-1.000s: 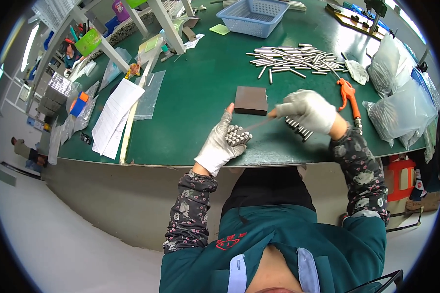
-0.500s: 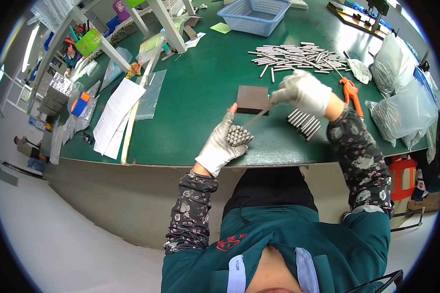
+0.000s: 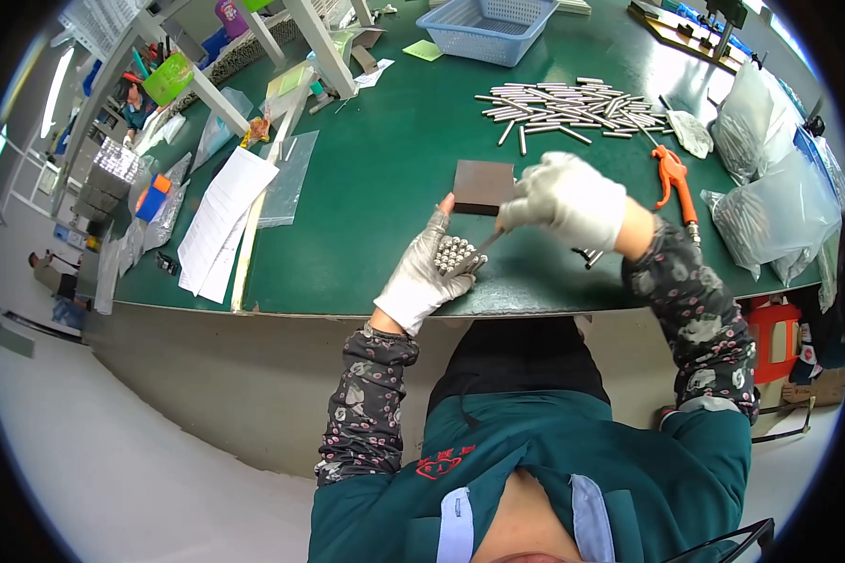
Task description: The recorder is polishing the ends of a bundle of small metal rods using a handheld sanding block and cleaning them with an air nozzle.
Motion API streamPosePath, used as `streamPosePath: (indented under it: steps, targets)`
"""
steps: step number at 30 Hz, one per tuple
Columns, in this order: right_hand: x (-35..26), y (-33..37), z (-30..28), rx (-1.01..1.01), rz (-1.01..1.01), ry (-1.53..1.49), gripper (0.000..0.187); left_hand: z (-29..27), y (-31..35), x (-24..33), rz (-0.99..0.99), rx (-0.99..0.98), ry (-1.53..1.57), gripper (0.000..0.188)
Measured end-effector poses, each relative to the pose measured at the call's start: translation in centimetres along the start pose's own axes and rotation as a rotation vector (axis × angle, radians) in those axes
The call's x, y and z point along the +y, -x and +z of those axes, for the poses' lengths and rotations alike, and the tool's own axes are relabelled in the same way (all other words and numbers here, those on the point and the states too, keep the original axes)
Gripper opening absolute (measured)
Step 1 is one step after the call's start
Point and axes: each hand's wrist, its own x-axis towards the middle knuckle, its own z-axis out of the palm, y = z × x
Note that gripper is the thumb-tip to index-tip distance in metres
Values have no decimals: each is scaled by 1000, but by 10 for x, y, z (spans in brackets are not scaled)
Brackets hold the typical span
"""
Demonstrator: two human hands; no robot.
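Note:
A bundle of short metal pins [image 3: 452, 250] is gripped in my gloved left hand [image 3: 408, 286], near the table's front edge, with the round ends facing up. My gloved right hand [image 3: 569, 200] is closed on a thin, flat metal strip [image 3: 485, 247], whose far end lies across the pin ends. Whether the strip is a file I cannot tell. Just beyond the bundle sits a dark brown square block [image 3: 483, 184]. A second group of pins [image 3: 589, 256] lies under my right wrist, mostly hidden by it.
A loose pile of metal pins [image 3: 573, 111] spreads over the green table [image 3: 376, 188]. An orange air blow gun [image 3: 672, 176] lies at the right, beside plastic bags [image 3: 770, 230] of parts. A blue basket [image 3: 486, 42] stands at the back; papers [image 3: 221, 220] lie left.
My right hand has shifted slightly left and nearer to me, bringing the strip across the pin ends. It now covers most of the second group of pins. My left hand stays nearly still.

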Motion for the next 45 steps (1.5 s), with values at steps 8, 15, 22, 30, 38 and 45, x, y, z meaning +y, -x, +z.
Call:
streamPosePath:
  steps: [8,15,22,30,38,45]
  targets:
    - [-2,41,9,336,313,-76,23,3,-1,1,-20,38,60,98]
    - [-93,57,61,390,523,-30,51,2,-2,-3,103,67,-130,96]
    - [-121,59,81,438,466,40,63,2,-1,-10,56,21,33,90]
    - [-121,39,94,375,516,70,66,7,-5,-7,104,37,-38,91]
    - [-118,92,91,457,520,41,65,3,-1,-6,78,56,-55,99]
    - [-103,76,73,445,536,-17,61,2,-4,-5,14,35,8,100]
